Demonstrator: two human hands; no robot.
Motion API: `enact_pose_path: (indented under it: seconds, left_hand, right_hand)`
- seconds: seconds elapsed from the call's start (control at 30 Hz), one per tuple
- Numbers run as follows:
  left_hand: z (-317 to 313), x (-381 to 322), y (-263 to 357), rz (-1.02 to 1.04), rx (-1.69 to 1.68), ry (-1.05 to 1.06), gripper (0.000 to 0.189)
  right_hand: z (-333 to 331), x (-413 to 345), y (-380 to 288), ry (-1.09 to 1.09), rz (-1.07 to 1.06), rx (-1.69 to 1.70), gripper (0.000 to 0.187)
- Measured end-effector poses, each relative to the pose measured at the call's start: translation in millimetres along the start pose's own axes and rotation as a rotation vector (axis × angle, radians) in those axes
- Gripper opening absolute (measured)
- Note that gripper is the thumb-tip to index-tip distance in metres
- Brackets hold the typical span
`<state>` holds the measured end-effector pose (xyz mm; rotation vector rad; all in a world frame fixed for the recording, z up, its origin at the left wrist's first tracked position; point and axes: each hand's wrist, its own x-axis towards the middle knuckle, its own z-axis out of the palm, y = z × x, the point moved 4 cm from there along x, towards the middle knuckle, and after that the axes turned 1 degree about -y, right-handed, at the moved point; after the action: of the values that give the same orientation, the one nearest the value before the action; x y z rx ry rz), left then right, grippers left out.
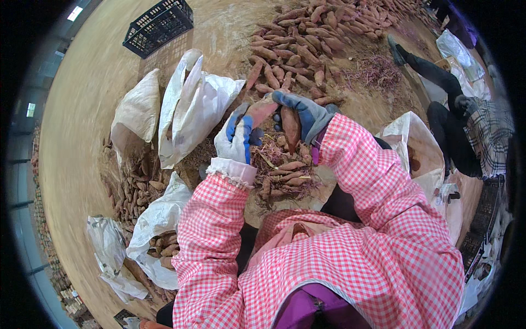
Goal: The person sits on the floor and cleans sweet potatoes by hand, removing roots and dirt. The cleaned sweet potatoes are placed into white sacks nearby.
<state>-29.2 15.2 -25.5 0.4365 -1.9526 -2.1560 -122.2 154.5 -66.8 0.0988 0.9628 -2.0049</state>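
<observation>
My left hand [235, 137], in a white glove with blue on the fingers, grips one end of a pale reddish sweet potato [261, 111]. The fingertips of my right hand [307, 114], gloved in grey and blue, touch that root's far end. A second, darker sweet potato [291, 127] hangs point down under my right palm, apparently held by the curled fingers. Below the hands are small sweet potatoes [289, 174] among purple root trimmings [267, 154]. Just beyond them spreads a large heap of sweet potatoes [304, 45].
White woven sacks [193, 111] stand to my left, and an open sack [164, 214] there holds roots. Smaller roots [135, 197] lie between them. A black plastic crate [158, 28] is far left. To my right are another open sack [423, 140] and a seated person [456, 127].
</observation>
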Motion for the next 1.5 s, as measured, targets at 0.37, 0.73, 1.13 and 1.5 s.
enact_pose_path:
  seconds: [0.37,0.73,1.13,1.5]
  left_hand:
    - [-16.8,23.0,-27.8,-0.387,-0.579,0.087,0.028]
    - [-9.7,19.3,-13.5,-0.335,-0.383,-0.106,0.046]
    - [-14.5,13.1,-3.2,0.177,0.388,-0.235,0.047]
    - [-11.8,-3.4,11.9,0.5,0.897,-0.155,0.052]
  right_hand:
    - [27.6,-8.4,-12.0,-0.145,-0.119,-0.135,0.034]
    - [37.9,-16.1,-24.2,-0.287,-0.198,-0.204,0.037]
    - [21.2,-3.6,-9.9,-0.131,-0.262,-0.543,0.029]
    - [27.8,-20.5,-14.0,-0.244,-0.488,-0.867,0.035]
